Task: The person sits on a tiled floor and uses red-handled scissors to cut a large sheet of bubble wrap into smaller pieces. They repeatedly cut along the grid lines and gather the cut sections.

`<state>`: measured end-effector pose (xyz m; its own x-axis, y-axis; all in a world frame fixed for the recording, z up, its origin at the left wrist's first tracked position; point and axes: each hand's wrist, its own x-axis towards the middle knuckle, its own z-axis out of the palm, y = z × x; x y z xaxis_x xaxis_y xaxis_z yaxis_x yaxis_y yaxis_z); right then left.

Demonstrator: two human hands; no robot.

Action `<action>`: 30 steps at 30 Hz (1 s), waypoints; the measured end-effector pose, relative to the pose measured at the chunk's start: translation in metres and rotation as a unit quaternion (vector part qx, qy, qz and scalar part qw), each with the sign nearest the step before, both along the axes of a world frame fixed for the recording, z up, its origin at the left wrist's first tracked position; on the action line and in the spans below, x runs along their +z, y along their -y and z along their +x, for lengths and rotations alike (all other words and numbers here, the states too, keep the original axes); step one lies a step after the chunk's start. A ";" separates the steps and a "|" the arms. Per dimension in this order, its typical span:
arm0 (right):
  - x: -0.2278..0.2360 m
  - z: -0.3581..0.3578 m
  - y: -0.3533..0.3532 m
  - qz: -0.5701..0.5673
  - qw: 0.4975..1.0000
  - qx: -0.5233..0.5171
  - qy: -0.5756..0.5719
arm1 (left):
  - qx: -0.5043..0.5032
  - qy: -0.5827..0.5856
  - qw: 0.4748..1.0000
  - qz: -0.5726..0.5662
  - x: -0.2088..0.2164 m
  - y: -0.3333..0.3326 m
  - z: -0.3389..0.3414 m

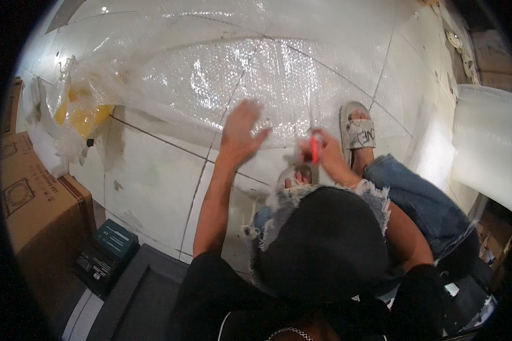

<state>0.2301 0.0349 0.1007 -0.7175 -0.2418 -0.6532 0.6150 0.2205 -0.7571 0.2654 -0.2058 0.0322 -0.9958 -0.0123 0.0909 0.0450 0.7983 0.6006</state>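
Note:
A wide sheet of clear bubble wrap [176, 79] lies over the tiled floor in front of me. Above its near edge is my left hand [243, 132], fingers extended and thumb spread, with nothing in it. The fingertips are blurred, and I cannot tell whether they touch the wrap. My right hand [330, 154] is closed on a slim red tool [314, 149] close to that same edge. Its working end is too blurred to make out. My sandalled foot [356, 128] rests beside the right hand, partly on the wrap.
Crumpled wrap with something yellow [82, 111] inside lies at the left. A cardboard box [40, 193] and dark battery-like blocks [111, 247] stand at the lower left, beside a dark grey panel [148, 295]. At the right stands a large white roll [489, 136].

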 end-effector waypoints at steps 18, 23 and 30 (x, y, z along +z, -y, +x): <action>-0.018 0.093 -0.059 -0.013 0.973 0.073 0.219 | -0.133 -0.043 0.990 -0.012 -0.010 -0.035 0.065; -0.026 0.080 -0.041 -0.044 0.984 0.039 0.169 | -0.115 -0.064 0.991 -0.037 -0.026 -0.027 0.062; -0.027 0.072 -0.037 -0.031 0.989 -0.010 0.144 | -0.094 -0.084 0.992 -0.011 -0.023 -0.026 0.055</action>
